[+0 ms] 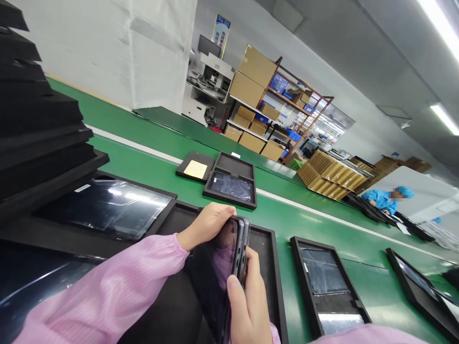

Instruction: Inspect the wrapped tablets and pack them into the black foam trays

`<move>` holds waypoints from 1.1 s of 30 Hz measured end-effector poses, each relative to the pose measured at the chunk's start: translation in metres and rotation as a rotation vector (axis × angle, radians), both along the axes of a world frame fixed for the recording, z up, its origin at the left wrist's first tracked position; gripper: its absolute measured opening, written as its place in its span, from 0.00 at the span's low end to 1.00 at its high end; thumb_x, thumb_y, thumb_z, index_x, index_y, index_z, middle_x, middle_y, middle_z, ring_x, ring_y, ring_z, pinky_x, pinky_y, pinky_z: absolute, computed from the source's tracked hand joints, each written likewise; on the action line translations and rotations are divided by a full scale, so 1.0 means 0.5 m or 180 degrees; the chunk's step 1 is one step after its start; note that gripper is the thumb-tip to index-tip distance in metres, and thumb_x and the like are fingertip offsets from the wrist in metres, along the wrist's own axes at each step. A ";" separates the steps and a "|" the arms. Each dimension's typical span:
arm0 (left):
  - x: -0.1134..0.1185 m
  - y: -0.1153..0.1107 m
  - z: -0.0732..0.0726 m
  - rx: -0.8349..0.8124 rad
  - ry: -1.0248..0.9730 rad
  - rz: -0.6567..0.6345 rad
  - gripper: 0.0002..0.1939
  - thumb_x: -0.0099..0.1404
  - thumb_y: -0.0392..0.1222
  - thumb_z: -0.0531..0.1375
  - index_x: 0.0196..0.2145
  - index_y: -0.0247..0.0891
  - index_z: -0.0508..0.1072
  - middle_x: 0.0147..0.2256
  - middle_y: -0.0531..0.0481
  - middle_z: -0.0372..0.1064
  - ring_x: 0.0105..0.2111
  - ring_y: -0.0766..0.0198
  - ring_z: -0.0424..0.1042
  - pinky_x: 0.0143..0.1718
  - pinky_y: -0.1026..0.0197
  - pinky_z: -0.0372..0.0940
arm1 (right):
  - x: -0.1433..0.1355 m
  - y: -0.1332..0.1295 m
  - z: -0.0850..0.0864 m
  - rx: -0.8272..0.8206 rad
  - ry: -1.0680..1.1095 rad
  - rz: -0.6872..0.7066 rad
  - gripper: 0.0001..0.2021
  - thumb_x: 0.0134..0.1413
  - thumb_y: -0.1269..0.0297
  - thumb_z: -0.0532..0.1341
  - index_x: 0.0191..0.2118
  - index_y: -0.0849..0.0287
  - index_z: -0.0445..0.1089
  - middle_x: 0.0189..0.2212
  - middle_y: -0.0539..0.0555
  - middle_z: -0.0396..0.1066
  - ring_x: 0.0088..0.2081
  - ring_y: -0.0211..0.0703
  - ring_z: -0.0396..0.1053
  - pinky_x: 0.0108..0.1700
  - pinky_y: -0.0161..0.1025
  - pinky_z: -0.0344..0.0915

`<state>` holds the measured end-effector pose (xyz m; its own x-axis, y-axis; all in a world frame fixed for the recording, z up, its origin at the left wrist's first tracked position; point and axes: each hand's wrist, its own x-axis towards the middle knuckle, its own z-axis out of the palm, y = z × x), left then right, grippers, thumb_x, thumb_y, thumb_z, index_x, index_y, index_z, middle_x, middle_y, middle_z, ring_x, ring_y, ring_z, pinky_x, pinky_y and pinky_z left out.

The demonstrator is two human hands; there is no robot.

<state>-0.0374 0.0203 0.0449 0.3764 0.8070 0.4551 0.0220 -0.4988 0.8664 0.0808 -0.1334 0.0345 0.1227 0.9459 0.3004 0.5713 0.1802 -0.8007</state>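
Two dark tablets are held upright on edge, pressed face to back, a little right of the middle. My left hand grips their upper corner, thumb along the top edge. Lower down, my right hand is closed around the long side edge, its thumb on the near tablet and its fingers round the far one. Small slots and buttons show along the grey edges. Beneath them lies a black foam tray; the tablets' lower ends are hidden by my right hand and the frame edge.
A tall stack of black trays rises at left, beside a tray holding a glossy screen. More trays lie on the green belt, with a yellow note pad. A co-worker in blue sits at far right.
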 end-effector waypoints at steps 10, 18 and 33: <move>0.014 0.019 -0.006 -0.0270 0.0040 -0.0091 0.34 0.63 0.72 0.42 0.17 0.41 0.56 0.17 0.56 0.51 0.20 0.67 0.52 0.23 0.62 0.50 | -0.010 0.015 0.001 -0.0032 0.0478 -0.0268 0.19 0.63 0.53 0.55 0.57 0.51 0.66 0.52 0.51 0.75 0.51 0.47 0.72 0.47 0.36 0.67; 0.012 0.017 -0.002 -0.0344 -0.0184 -0.0226 0.39 0.57 0.79 0.43 0.17 0.39 0.62 0.17 0.55 0.55 0.19 0.67 0.54 0.23 0.61 0.53 | -0.023 0.012 0.006 -0.0028 0.0516 -0.0223 0.21 0.60 0.47 0.55 0.55 0.49 0.67 0.51 0.49 0.75 0.52 0.47 0.71 0.46 0.36 0.67; 0.005 0.024 0.004 -0.0579 -0.0377 -0.0107 0.39 0.53 0.82 0.46 0.17 0.40 0.62 0.16 0.54 0.56 0.19 0.67 0.54 0.19 0.62 0.52 | 0.024 0.028 0.020 -0.0037 0.0773 0.0969 0.24 0.64 0.59 0.57 0.63 0.56 0.63 0.61 0.58 0.68 0.59 0.49 0.69 0.52 0.40 0.73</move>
<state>-0.0348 0.0326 0.0470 0.3571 0.8678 0.3456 -0.0993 -0.3326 0.9378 0.0928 -0.1197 0.0447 -0.0979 0.9531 0.2863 0.2865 0.3024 -0.9091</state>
